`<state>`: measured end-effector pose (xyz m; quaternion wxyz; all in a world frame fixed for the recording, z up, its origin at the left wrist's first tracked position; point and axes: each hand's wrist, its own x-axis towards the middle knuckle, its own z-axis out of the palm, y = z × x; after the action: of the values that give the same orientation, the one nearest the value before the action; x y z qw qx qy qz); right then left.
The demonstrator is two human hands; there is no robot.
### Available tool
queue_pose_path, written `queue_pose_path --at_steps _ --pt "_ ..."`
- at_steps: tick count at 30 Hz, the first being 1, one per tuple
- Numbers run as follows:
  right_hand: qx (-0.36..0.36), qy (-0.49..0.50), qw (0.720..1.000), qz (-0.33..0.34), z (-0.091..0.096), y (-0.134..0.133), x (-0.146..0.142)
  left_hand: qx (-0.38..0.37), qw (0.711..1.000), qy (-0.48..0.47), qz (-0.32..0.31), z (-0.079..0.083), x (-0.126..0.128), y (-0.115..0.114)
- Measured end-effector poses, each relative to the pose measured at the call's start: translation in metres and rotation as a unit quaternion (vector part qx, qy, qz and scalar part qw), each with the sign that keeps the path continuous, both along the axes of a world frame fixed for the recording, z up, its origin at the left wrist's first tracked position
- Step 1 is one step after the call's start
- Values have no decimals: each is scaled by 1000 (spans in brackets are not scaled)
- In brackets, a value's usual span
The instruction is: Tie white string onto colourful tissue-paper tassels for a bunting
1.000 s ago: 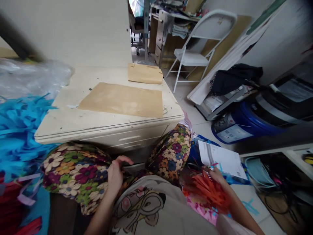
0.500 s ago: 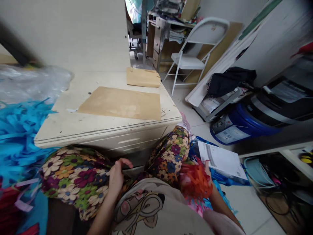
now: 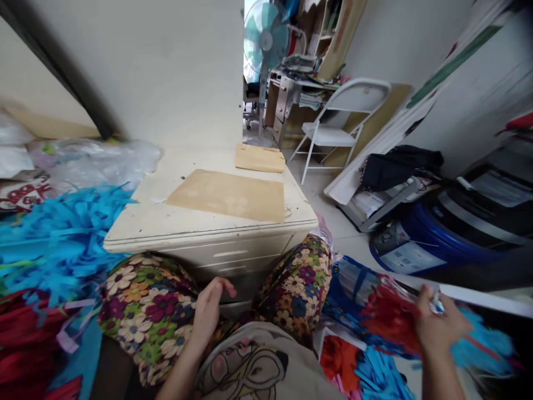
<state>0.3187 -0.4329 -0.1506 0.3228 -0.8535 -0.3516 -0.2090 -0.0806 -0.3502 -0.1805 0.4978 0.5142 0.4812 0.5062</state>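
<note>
My left hand (image 3: 208,314) rests between my knees on the flower-print trousers (image 3: 158,311), fingers loosely curled and holding nothing. My right hand (image 3: 437,328) is raised at the lower right, blurred by motion, closed round a bunch of red paper fringe (image 3: 389,316) with something shiny and a white sheet edge (image 3: 478,293) beside it. Blue fringe (image 3: 483,344) trails past the hand.
A low cream cabinet (image 3: 200,233) stands before my knees with two brown envelopes (image 3: 233,195) on top. Blue shredded paper (image 3: 54,233) and clear plastic heap at the left. A white folding chair (image 3: 333,130), a fan, blue drum (image 3: 420,244) and clutter fill the right.
My right hand swung from beside my right knee out to the lower right, carrying the red fringe. The view tilted up and shifted. My left hand stayed in my lap.
</note>
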Motion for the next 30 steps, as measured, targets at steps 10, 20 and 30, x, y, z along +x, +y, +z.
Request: queue_pose_path --at_steps 10,20,30 --pt "-26 -461 726 509 76 52 -166 60 935 -277 -212 34 28 12" --pt "-114 -312 720 610 57 74 -216 -104 906 -396 107 61 25 16" --pt "-307 49 740 596 45 69 -169 -94 927 -353 84 44 38 13"
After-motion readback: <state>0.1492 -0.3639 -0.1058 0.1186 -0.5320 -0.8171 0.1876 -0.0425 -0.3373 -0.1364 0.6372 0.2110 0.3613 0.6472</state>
